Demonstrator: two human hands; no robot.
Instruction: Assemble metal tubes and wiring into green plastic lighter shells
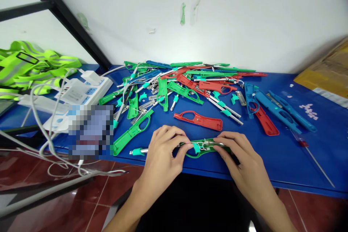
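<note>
Near the table's front edge lies a green lighter casing half (pixel 192 154), with a teal trigger piece (pixel 196 148), thin white wires and a clear fuel tank (pixel 208 144) set in it. My left hand (pixel 165 152) pinches at its left end, thumb against fingertips; the exact part gripped is hidden. The fingers of my right hand (pixel 241 159) close around the casing's handle end, over the tank. Beyond my left hand, a metal tube with a teal collar (pixel 138 151) sticks out. Just behind my hands rests a red casing half (pixel 199 120).
Mixed green, red and blue casings and metal tubes pile up against the wall. A white power strip (pixel 95 92) with cables and a blurred-out phone-like object (pixel 91 132) sit left. Blue casings (pixel 274 108), a screwdriver (pixel 317 161) and a cardboard box (pixel 323 70) are on the right.
</note>
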